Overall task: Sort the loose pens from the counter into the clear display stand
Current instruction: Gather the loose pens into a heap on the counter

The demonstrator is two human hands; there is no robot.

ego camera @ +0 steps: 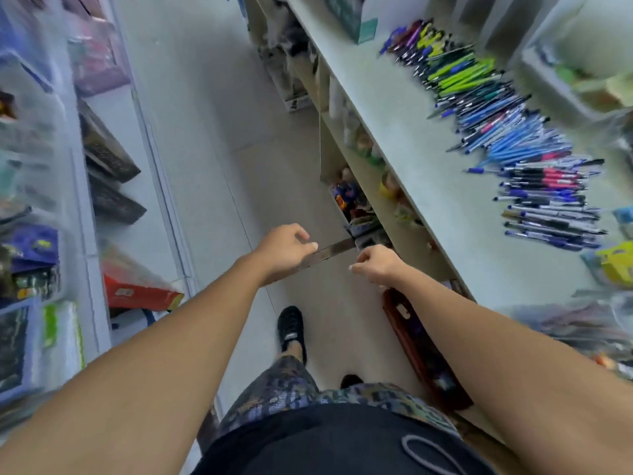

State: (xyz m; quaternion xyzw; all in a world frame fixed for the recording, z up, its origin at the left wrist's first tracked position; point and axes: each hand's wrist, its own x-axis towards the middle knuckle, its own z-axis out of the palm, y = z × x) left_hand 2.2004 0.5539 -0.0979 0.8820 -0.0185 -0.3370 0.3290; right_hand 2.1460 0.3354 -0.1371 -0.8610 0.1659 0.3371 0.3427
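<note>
Several loose pens [507,132], blue, green, black and pink, lie in a long heap on the pale counter [404,138] at the right. A clear plastic container [561,73] stands behind them at the far right, blurred. Both hands hang over the aisle floor, left of the counter and well below the pens. My left hand [284,252] pinches one end of a flat grey strip [332,251] between thumb and fingers. My right hand [376,265] hovers just right of the strip with loosely curled fingers and holds nothing.
Shelves of packaged goods [113,159] line the left side of the narrow aisle. Under the counter, open shelves [359,200] hold small items. A dark red case [421,347] leans by the counter base. My feet [291,327] stand on the tiled floor.
</note>
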